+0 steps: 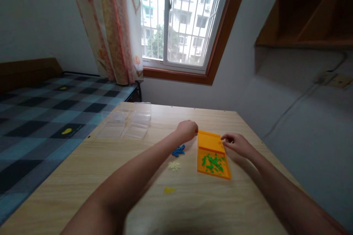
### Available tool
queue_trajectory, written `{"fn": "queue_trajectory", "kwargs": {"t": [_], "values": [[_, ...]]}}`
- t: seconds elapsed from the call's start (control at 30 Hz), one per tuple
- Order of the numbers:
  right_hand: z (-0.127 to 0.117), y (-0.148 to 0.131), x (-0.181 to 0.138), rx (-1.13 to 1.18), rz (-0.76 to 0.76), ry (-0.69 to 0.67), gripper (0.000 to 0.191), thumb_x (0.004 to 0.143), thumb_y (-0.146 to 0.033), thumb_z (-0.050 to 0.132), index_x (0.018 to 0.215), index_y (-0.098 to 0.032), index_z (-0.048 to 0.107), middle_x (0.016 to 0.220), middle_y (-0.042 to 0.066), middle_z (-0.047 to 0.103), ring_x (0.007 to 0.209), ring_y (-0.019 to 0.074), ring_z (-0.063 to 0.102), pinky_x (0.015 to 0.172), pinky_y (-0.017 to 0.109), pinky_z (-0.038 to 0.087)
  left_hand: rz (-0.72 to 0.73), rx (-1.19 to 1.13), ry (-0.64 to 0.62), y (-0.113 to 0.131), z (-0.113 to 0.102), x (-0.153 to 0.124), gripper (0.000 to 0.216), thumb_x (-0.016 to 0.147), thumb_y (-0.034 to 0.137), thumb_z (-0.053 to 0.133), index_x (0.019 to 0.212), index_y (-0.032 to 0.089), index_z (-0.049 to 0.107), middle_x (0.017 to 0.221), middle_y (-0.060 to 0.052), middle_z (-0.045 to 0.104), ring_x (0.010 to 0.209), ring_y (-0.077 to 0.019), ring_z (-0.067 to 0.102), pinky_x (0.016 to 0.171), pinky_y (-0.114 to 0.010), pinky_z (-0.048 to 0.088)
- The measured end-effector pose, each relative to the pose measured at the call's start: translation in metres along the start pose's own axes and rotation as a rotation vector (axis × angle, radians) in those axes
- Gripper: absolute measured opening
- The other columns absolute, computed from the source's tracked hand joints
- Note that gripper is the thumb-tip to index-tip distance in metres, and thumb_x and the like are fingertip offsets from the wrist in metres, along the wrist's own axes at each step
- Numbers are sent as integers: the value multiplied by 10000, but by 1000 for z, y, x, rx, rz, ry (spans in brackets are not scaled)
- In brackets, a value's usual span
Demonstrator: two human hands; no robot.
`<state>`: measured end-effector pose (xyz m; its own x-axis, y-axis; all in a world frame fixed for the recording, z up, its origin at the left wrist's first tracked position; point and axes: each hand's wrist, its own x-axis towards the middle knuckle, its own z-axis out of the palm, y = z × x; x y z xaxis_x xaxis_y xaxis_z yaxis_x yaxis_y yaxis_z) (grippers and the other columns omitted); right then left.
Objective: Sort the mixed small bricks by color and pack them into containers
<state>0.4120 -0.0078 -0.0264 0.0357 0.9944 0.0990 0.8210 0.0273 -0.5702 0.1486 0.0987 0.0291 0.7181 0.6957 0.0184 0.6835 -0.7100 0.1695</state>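
A two-part orange tray [211, 140] lies open on the table, with many small green pieces [213, 163] scattered in its near compartment. The far compartment looks bare. My left hand [187, 130] is closed at the tray's far left edge, its fingertips partly hidden. At the right edge my right hand [236, 144] has thumb and fingers bent against the rim. Left of the tray, small blue pieces [178, 151] sit in a pile beneath my left forearm. Nearer to me are a pile of pale cream pieces [174, 166] and a few yellow pieces [169, 190].
Clear plastic boxes [138, 124] stand at the far left of the wooden table [110, 191]. A checked bed [55, 117] adjoins the table on the left. Beyond are a window [184, 22] and a curtain [110, 25]; a shelf [303, 18] hangs at the right.
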Motion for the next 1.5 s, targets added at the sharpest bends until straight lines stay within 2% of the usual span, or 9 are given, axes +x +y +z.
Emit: {"fn": "queue_trajectory", "kwargs": {"t": [0.17,0.37,0.5,0.67,0.97,1.1,1.23,1.33,1.5], "values": [[10,23,24,-39,318,115,512,872,-368,610,1322,-124,592,790,41,662,652,131,580,599,213,408,321,-9,-22,45,15,-29,227,841,237,622,1002,277,776,1005,-51,742,958,-224,678,811,-284,525],[26,24,43,-10,337,96,560,818,-300,693,1340,-124,593,825,53,691,646,116,599,596,196,417,297,7,-64,53,32,-39,316,859,218,599,1143,283,720,1033,-61,700,956,-222,677,816,-294,535],[35,23,46,39,305,65,334,770,-216,660,1081,-117,734,807,54,720,666,117,636,596,178,431,164,-92,102,41,6,-46,280,892,270,588,1142,264,713,1094,-58,677,996,-209,655,873,-289,523],[30,12,38,90,211,120,220,792,-239,589,887,-128,753,832,64,736,756,152,672,658,202,476,75,-154,323,29,-24,-59,260,919,290,574,1137,228,702,1093,-74,651,1061,-228,601,949,-349,503],[-8,-27,-41,267,-86,251,335,869,-422,581,1048,-159,686,1057,100,700,905,182,667,799,293,548,284,-249,511,27,2,-99,708,911,388,606,1512,168,305,1517,-177,369,1407,-287,332,1183,-474,311],[-1,-45,-92,251,-227,87,240,864,-362,634,1018,-187,691,1062,83,695,989,194,650,882,315,535,374,-297,410,28,23,-122,685,953,430,517,1538,201,246,1544,-163,349,1426,-278,322,1179,-479,311],[20,-60,-125,143,-293,38,182,843,-222,608,1002,-213,697,1096,75,684,1041,205,625,961,354,506,408,-188,194,33,38,-139,617,883,395,615,1449,232,432,1480,-127,449,1374,-304,394,1148,-481,337],[33,-67,-135,27,-345,19,285,846,-167,578,1099,-223,698,1135,81,675,1080,212,604,986,379,489,424,-119,134,37,42,-145,516,856,314,636,1359,258,534,1356,-85,561,1269,-283,489,1122,-466,352],[48,-75,-132,-202,-394,117,180,889,-239,604,1015,-239,732,1036,69,691,973,206,610,918,367,488,396,-82,161,42,44,-136,393,890,268,595,1283,262,586,1264,-73,616,1160,-264,529,1045,-441,405]]}}
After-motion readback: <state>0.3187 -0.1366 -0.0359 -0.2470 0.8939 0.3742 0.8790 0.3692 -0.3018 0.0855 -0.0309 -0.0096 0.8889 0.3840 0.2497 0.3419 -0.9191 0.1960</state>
